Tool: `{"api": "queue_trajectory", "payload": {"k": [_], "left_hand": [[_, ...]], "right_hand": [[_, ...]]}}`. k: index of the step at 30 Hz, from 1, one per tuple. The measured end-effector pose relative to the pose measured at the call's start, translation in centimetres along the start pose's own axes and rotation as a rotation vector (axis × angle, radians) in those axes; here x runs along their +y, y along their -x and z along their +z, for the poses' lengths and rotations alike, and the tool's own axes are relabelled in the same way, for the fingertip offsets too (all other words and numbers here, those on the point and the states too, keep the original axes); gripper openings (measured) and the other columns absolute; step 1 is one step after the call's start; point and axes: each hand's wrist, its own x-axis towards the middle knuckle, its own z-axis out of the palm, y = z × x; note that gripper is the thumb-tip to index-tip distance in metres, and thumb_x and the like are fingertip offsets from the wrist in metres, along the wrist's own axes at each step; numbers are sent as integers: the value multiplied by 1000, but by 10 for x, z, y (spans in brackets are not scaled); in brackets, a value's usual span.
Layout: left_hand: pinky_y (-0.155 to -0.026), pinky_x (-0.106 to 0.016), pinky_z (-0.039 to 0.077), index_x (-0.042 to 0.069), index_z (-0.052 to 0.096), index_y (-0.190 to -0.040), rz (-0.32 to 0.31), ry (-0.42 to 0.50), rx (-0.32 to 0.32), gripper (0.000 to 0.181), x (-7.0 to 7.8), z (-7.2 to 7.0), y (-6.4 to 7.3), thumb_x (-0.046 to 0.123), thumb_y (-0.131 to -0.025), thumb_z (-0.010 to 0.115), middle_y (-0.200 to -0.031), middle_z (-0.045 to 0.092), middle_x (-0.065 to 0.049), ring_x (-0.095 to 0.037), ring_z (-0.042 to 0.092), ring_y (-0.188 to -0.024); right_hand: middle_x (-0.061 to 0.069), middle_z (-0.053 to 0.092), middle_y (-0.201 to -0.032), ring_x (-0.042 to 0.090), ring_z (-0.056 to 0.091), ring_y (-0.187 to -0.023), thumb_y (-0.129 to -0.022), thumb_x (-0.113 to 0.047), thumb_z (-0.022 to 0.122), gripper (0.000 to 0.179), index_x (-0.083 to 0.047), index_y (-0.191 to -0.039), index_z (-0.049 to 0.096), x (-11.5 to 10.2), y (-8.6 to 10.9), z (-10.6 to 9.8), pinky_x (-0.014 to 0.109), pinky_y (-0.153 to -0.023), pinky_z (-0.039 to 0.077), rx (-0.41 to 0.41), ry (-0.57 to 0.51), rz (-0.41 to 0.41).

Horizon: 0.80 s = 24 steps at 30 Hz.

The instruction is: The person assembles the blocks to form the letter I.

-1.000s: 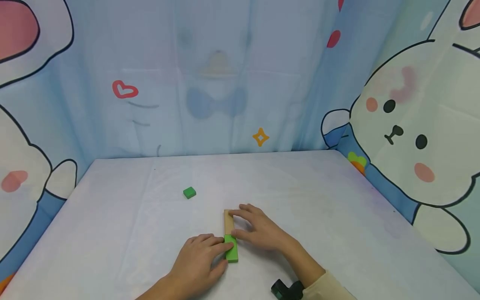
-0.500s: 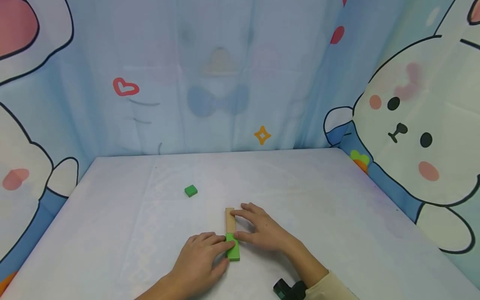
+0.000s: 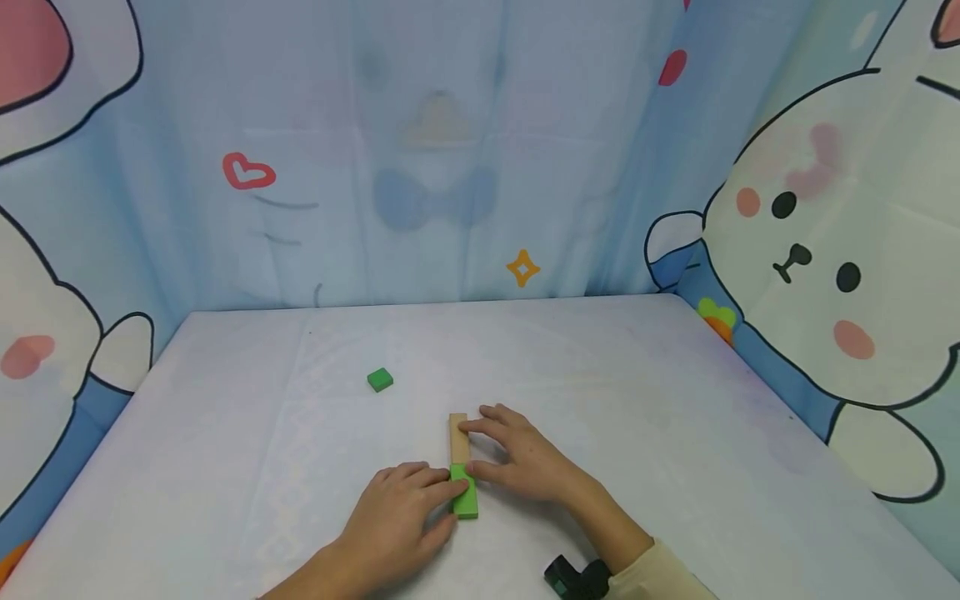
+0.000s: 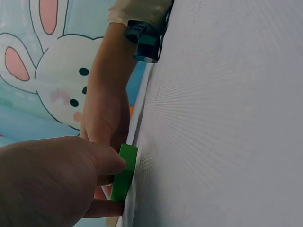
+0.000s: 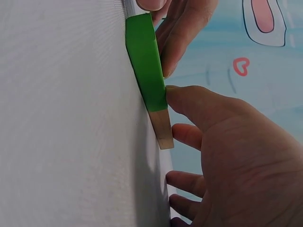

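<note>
A bright green oblong block [image 3: 467,506] and a tan, wood-coloured block [image 3: 458,442] lie end to end in one line on the white table. My left hand [image 3: 397,517] is at the green block's left side. Its index finger reaches over the top, and its thumb tip is near the front left corner. On the other side, my right hand [image 3: 525,458] has its thumb at the green block's far right corner. The right index fingertip overlaps the tan block near its far end. Fingers of both hands are extended and hide parts of the blocks.
A small dark green block [image 3: 380,380] lies apart, farther back and to the left on the white-covered table [image 3: 615,400]. A black wrist device [image 3: 576,578] sits beside the right sleeve. A blue curtain [image 3: 420,167] with cartoon rabbits hangs behind and around the table.
The whole head view has shifted slightly. Both hands and the blocks hold the same places relative to one another.
</note>
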Motion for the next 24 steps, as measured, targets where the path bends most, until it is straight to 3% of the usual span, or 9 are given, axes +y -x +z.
{"api": "queue_trajectory", "payload": {"k": [8,18,24], "left_hand": [[-96,-53,53,29,72,-132,8,8,-5,35,-1,-3,0,33,-97,69,-131,72,2,-25,65,-122],[-86,-45,58,23,77,-122,51,-13,57,29,-6,-8,-2,28,-95,72,-117,76,4,-19,71,-110],[-78,-41,59,20,80,-111,-6,-7,81,20,-12,-15,-4,27,-94,72,-106,78,5,-17,73,-97]], "right_hand": [[14,42,-161,44,27,-155,-95,-47,70,55,-25,-145,60,-1,0,0,70,-118,29,2,18,-9],[14,42,-162,44,27,-155,-95,-48,70,56,-26,-145,60,1,0,0,70,-119,27,0,18,-11],[14,43,-161,43,28,-155,-94,-46,70,55,-25,-144,61,0,0,0,68,-119,29,4,25,-11]]}}
